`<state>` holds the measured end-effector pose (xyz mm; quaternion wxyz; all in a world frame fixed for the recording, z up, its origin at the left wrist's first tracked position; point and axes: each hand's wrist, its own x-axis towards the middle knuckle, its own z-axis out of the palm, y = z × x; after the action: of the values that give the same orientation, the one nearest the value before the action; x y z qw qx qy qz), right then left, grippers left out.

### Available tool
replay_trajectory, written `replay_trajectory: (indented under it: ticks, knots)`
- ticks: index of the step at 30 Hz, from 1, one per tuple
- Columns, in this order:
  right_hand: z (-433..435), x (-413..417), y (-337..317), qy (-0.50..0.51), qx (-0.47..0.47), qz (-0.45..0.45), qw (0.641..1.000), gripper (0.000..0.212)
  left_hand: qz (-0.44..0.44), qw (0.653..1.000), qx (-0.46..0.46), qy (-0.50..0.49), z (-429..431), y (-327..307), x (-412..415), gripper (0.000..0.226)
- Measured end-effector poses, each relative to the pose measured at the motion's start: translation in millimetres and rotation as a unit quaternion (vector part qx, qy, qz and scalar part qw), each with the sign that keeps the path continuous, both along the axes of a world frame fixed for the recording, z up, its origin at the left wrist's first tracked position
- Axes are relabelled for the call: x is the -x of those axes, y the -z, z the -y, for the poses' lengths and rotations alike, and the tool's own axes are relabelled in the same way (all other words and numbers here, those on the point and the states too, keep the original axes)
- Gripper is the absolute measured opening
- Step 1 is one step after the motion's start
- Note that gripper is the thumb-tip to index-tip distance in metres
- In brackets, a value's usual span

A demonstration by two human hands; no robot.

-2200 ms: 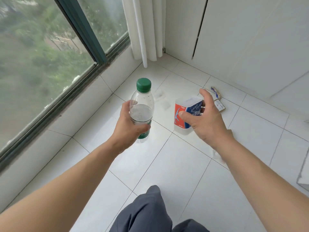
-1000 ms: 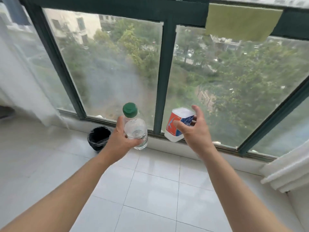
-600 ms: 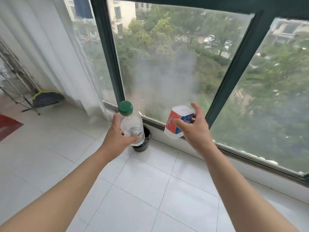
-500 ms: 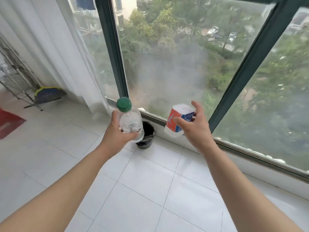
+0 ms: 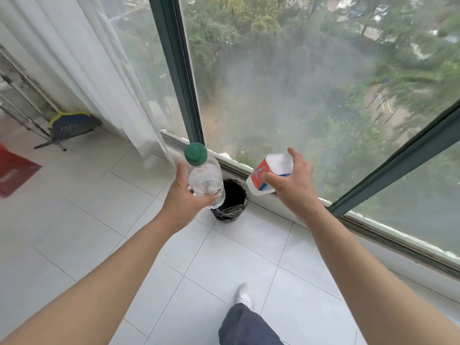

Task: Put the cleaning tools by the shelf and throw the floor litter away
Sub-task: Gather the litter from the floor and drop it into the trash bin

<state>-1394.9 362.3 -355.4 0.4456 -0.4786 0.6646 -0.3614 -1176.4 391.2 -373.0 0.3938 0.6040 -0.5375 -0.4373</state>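
My left hand [image 5: 185, 195] grips a clear plastic bottle [image 5: 205, 179] with a green cap, held upright. My right hand [image 5: 291, 185] holds a white, red and blue carton [image 5: 267, 174] with thumb and fingers curled round it. Both are held out above the floor, just in front of a small bin [image 5: 230, 202] lined with a black bag, which stands against the window sill. The bottle partly hides the bin's left rim. A blue and yellow broom head [image 5: 72, 123] lies on the floor by a metal wire shelf [image 5: 20, 103] at the far left.
A big window with dark green frames [image 5: 179, 70] fills the wall ahead. A white curtain [image 5: 99, 70] hangs left of it. A red mat [image 5: 15, 170] lies at the left edge. My leg and white shoe [image 5: 242, 297] show at the bottom on white floor tiles.
I have turned from the room's corner to the window and come closer to the bin. Both hands kept their hold; the bin now sits right behind the bottle and carton.
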Motion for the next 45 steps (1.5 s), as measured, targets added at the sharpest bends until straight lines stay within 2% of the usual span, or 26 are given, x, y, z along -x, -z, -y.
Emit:
replay_trajectory:
  ticks: [6, 11, 20, 29, 35, 42, 45]
  knots:
    - [85.4, -14.2, 46.8, -0.031, -0.043, -0.047, 0.998, 0.079, -0.011, 0.999, -0.034, -0.011, 71.6, 38.5, -10.5, 0.071]
    - [140.1, -31.4, 96.4, -0.076, -0.079, -0.125, 0.986, 0.083, -0.004, 0.999, -0.05, 0.01, 119.2, 81.3, -27.0, 0.076]
    - [200.3, -76.9, 232.3, -0.122, -0.147, -0.225, 0.956, 0.089, -0.01, 0.996, -0.077, 0.043, 193.5, 180.8, -56.5, 0.071]
    - [226.4, -101.5, 399.8, -0.108, -0.214, -0.225, 0.944, 0.089, 0.006, 0.992, -0.108, 0.072, 230.4, 325.5, -82.7, 0.075]
    - [230.0, -101.7, 489.4, -0.093, -0.236, -0.204, 0.946, 0.09, -0.009, 0.99, -0.12, 0.071, 231.0, 407.0, -75.2, 0.073]
    - [230.7, -104.5, 539.1, -0.088, -0.22, -0.186, 0.954, 0.09, -0.009, 0.987, -0.144, 0.064, 227.5, 457.9, -70.5, 0.066]
    - [229.6, -101.8, 537.0, -0.089, -0.215, -0.191, 0.954, 0.078, -0.008, 0.986, -0.156, 0.066, 231.8, 463.8, -66.9, 0.064]
